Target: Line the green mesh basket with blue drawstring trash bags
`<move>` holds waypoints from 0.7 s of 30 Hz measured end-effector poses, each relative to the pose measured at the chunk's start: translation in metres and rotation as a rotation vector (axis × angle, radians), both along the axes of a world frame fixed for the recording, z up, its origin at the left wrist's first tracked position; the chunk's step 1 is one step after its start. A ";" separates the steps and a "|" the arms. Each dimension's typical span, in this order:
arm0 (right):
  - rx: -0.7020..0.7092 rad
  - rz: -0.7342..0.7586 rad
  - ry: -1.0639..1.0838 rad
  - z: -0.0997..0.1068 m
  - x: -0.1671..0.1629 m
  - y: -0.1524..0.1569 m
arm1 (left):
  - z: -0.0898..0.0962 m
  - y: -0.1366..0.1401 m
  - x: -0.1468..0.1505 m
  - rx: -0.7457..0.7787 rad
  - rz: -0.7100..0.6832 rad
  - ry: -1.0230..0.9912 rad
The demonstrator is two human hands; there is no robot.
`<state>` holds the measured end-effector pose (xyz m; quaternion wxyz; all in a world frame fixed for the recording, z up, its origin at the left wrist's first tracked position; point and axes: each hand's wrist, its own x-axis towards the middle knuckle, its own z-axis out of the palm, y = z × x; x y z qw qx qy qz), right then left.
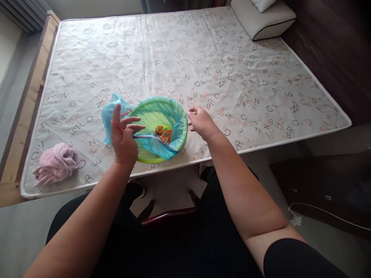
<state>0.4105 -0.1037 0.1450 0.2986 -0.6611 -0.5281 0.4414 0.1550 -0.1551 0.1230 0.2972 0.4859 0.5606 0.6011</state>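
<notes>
Through the head camera I have the wooden bed frame (17, 170) at far left, edging a pale mattress (174, 50) printed with letters; a crumpled pink cloth (56, 164) lies near its front left corner; next I see the left hand (125, 141), its grip apart, fingers spread, with a red drawstring (126, 113) crossing it; behind that hand a thin blue bag (156, 146) bunches out to the left, and the rest of it hangs inside and over the rim of a green basket (147, 160); the basket rests near the mattress's front edge, between the 2 hands; a small orange and green heap (164, 134) lies inside; just beside the rim is the right hand (199, 122), fingers bent; I cannot tell whether its grip is apart or together; farther right, a white cushion (266, 23) sits at the back.
</notes>
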 end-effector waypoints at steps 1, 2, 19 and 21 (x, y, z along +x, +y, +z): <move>-0.104 0.058 0.021 -0.003 0.002 0.002 | 0.000 0.001 0.000 0.011 0.004 -0.031; -0.185 0.112 0.043 -0.005 0.003 0.003 | 0.000 0.002 -0.001 0.031 0.010 -0.072; -0.636 0.679 0.045 0.008 0.027 -0.014 | -0.012 0.012 -0.026 0.065 0.034 -0.223; -0.627 0.708 0.138 0.005 0.029 -0.016 | -0.009 0.011 -0.022 0.058 0.057 -0.239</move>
